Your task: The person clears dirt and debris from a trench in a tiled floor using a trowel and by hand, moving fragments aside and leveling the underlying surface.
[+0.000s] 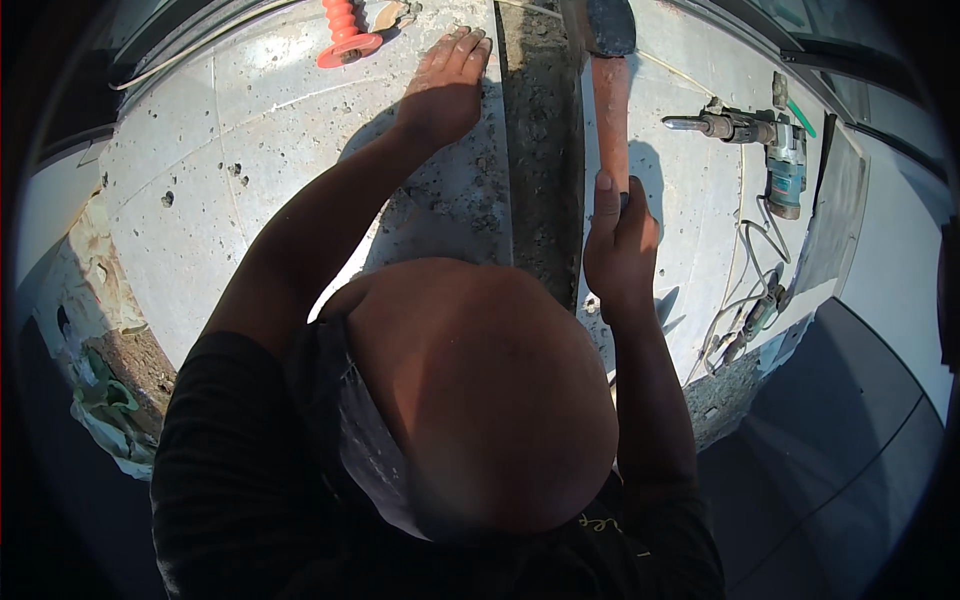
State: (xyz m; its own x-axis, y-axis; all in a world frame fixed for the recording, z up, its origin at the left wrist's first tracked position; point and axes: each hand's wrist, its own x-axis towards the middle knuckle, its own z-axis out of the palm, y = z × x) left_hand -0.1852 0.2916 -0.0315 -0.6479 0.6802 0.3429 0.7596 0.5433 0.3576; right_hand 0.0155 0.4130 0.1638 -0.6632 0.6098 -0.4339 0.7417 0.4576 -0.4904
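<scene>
My left hand [450,85] lies palm down on the pale, pitted slab [290,130], its fingers stretched out along the rim of a dark, rough channel [540,130]. Across that channel, my right hand [622,240] is wrapped round the reddish-orange handle of a hammer [610,110]. The hammer's dark, blocky head is at the top of the view, over or beside the channel; its far end is cut off. Left of my left hand rests an orange ribbed grip with a round guard [345,45], like that of a chisel.
A teal power hammer [785,150] with a pointed bit lies at the right, its cord looping toward a second power tool [760,310]. Crumpled, torn sheeting [105,400] hangs at the left edge. Dark frames [740,20] border the far side.
</scene>
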